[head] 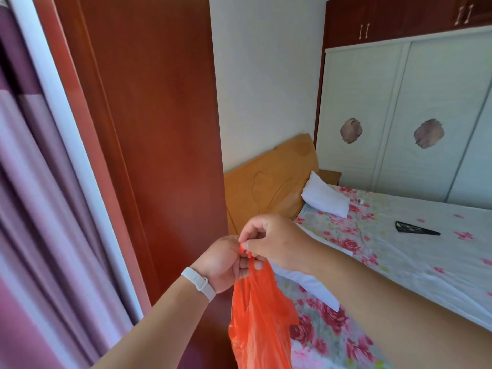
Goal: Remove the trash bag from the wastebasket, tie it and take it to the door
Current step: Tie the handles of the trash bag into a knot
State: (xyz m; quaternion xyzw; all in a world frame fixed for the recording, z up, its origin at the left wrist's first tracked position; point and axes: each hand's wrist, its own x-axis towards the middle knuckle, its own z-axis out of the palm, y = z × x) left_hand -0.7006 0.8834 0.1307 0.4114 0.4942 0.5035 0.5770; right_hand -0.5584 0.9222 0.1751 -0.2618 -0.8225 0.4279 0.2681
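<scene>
Head camera is showing the left hand (222, 262) and right hand (274, 242) meeting in mid-air, both pinching the gathered top of the orange trash bag (259, 320), fingers closed on its twisted handles. The bag is hanging below the hands, beside the floral bed (399, 251), with a white wristband (198, 283) sitting on the left wrist and a red-brown wardrobe (149, 129) standing behind

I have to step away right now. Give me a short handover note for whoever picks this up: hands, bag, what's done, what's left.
Left hand and right hand: both pinch the gathered top of the orange trash bag.
Bag: out of the wastebasket, hanging in the air beside the bed; wastebasket not in view.
Done: bag removed.
Left: the knot cannot be seen, so check or finish the tie, then carry it to the door.
</scene>
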